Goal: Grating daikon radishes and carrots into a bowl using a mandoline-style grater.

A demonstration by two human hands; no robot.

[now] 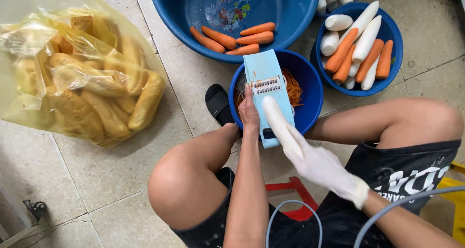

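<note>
At frame centre, a peeled white radish [276,120], long and smooth, is pressed by the gloved right hand [319,165] onto a pale-blue grater [266,83], gripped by the bare left hand [248,113] over a blue bowl [310,90].

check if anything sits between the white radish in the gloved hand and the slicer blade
Nothing visible does. The right hand presses the white radish flat on the light blue slicer, just below its blade, with bare board between. The left hand grips the slicer's left edge, beside that path.
</note>
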